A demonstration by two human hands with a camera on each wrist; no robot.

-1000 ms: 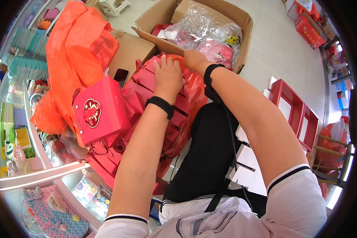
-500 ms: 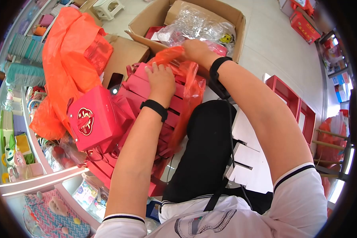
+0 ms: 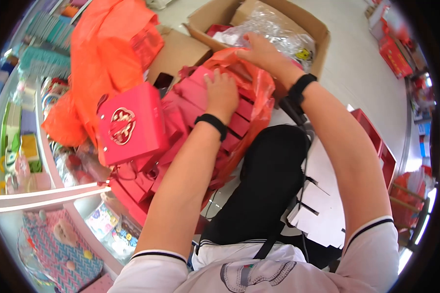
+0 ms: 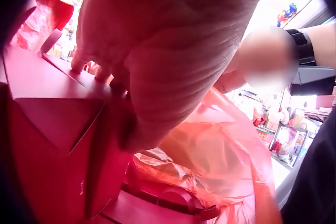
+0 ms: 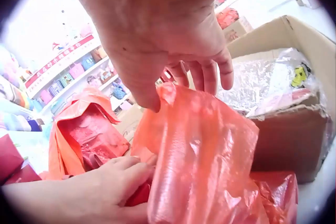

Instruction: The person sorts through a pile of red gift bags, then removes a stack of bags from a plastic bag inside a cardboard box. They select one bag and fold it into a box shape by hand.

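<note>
Red bag (image 3: 263, 93), rim pinched by right hand (image 3: 268, 54), gapes beside the carton's (image 3: 321, 46) edge; left hand (image 3: 222, 96) lies open.

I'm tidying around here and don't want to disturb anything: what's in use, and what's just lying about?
Likely in use:
red boxes under the left hand
red plastic bag at the right hand

Seemingly lying about:
dark phone-like item
pink-and-blue patterned item

White short-sleeved shirt (image 3: 259, 276) — black-striped cuffs, shoe-like print — black trousers (image 3: 274, 171), black wristbands (image 3: 211, 126).
</note>
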